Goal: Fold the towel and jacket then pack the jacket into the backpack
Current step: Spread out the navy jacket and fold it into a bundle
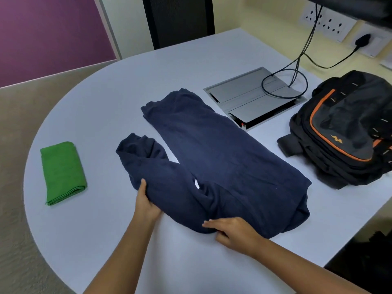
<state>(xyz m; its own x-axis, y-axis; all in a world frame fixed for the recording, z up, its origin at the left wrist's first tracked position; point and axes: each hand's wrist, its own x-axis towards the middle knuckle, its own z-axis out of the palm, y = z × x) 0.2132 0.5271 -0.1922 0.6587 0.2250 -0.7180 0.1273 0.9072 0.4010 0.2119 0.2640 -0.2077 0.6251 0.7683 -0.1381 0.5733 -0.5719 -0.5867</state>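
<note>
A navy blue jacket (214,149) lies folded lengthwise across the middle of the pale grey table (101,98), its sleeves stretched toward the left. My left hand (146,200) grips the lower edge of the sleeves. My right hand (231,230) holds the jacket's near shoulder edge, fingers curled on the cloth. A green towel (62,170) lies folded into a narrow rectangle at the left of the table. The black backpack with orange trim (347,128) lies at the right edge, apart from the jacket.
A grey metal cable hatch (250,102) is set into the table behind the jacket, with black cables (297,66) running up to wall sockets (331,24). A dark chair back (178,20) stands beyond the table. The table's right edge drops off near the backpack.
</note>
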